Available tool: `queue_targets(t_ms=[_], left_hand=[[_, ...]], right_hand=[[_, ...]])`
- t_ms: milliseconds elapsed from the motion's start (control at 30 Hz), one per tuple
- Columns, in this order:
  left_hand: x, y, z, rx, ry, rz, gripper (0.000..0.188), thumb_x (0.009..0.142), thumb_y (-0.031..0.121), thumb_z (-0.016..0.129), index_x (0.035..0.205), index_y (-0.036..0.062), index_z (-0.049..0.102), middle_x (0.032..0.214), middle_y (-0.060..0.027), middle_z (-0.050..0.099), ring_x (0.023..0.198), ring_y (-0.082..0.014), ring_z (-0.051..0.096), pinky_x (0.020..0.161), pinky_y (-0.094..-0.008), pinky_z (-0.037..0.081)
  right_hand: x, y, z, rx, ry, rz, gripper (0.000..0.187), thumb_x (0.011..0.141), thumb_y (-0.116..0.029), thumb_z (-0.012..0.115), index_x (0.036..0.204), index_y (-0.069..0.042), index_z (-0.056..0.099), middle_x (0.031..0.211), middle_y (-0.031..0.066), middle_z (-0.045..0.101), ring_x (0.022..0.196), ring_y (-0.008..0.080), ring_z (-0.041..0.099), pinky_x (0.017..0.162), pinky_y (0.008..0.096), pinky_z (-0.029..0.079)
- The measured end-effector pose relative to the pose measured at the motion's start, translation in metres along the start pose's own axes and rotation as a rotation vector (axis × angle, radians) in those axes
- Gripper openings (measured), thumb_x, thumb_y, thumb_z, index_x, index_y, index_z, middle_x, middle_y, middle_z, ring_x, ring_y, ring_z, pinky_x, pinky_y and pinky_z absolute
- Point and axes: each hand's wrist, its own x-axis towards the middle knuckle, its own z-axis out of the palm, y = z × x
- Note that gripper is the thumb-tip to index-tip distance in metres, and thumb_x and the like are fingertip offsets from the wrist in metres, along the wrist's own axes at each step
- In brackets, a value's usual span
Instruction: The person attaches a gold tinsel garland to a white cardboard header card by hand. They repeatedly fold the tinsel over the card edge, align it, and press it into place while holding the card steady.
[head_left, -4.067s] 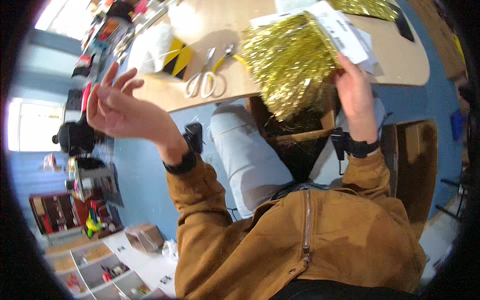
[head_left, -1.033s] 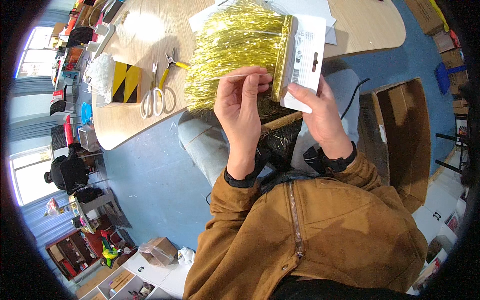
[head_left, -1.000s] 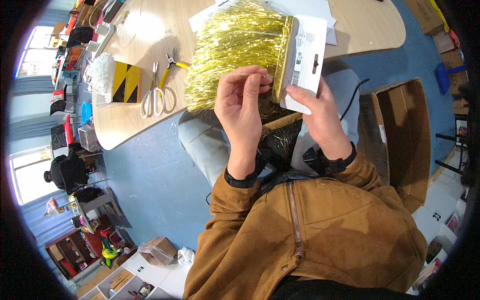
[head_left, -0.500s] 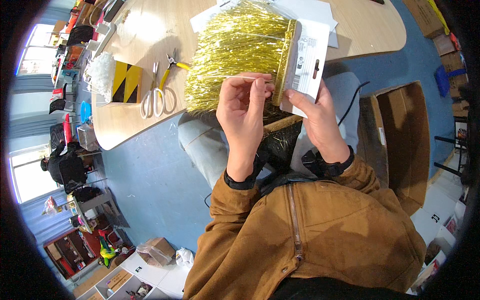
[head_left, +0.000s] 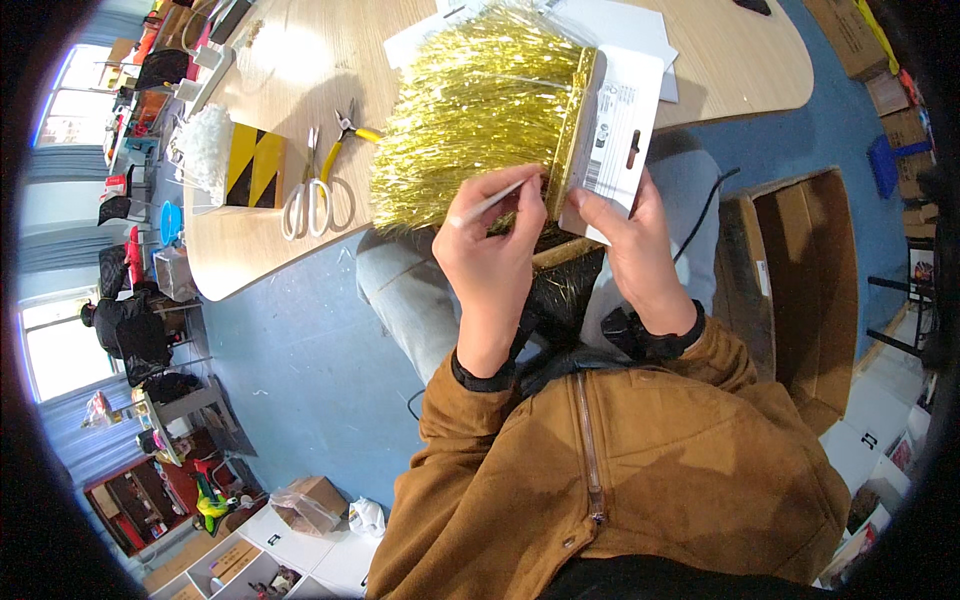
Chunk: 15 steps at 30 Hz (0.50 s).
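Observation:
A bundle of shiny gold tinsel fringe [head_left: 470, 110] lies across the table's near edge, its gold band [head_left: 572, 140] running beside a white backing card [head_left: 622, 125]. My right hand [head_left: 640, 245] grips the lower end of this card, thumb on top. Next to the band, my left hand [head_left: 488, 250] pinches a thin white strip [head_left: 497, 200], which slants down to the left across the fingers. Whether the strip's far end passes around the band is hidden by the fingertips. Another pale strip crosses the fringe higher up.
White-handled scissors [head_left: 308, 205] and yellow-handled pliers [head_left: 340, 140] lie on the table [head_left: 250, 255] to the left. Beside them stands a black-and-yellow box [head_left: 252, 165] with white fluffy material [head_left: 200, 150]. An open cardboard box [head_left: 810, 290] stands on the floor at right. A person sits far left.
The white strip has swung from lying nearly level over the fringe to a slant across my left fingers. My left hand has turned slightly; the card has shifted a little downward.

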Motion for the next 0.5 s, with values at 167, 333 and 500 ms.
queue_targets(t_ms=[167, 333, 500], left_hand=[[0.0, 0.003, -0.004, 0.151, -0.055, 0.095, 0.013, 0.094, -0.003, 0.071, 0.107, -0.0028, 0.072, 0.105, -0.0082, 0.073, 0.091, -0.0114, 0.069, 0.08, -0.0243, 0.057], [0.004, 0.014, -0.008, 0.352, -0.051, 0.213, 0.013, 0.096, -0.001, 0.07, 0.109, -0.002, 0.072, 0.106, -0.0073, 0.07, 0.087, -0.0094, 0.065, 0.073, -0.0226, 0.054], [0.012, 0.025, -0.01, -0.025, 0.089, 0.027, 0.018, 0.094, 0.0, 0.073, 0.112, 0.0014, 0.072, 0.096, -0.0033, 0.067, 0.08, -0.0062, 0.062, 0.063, -0.0198, 0.051]], right_hand=[[-0.005, -0.003, 0.005, -0.013, -0.011, -0.041, 0.043, 0.095, -0.005, 0.071, 0.133, -0.002, 0.052, 0.121, 0.0068, 0.066, 0.106, 0.0126, 0.065, 0.089, 0.0291, 0.054], [-0.007, -0.015, 0.015, 0.02, -0.05, -0.045, 0.045, 0.096, -0.007, 0.069, 0.137, -0.002, 0.05, 0.123, 0.0048, 0.063, 0.108, 0.0114, 0.062, 0.091, 0.0279, 0.052], [0.001, -0.029, 0.027, 0.041, -0.104, -0.096, 0.049, 0.096, -0.01, 0.067, 0.141, -0.003, 0.048, 0.123, 0.0042, 0.062, 0.109, 0.0105, 0.059, 0.094, 0.0275, 0.049]])
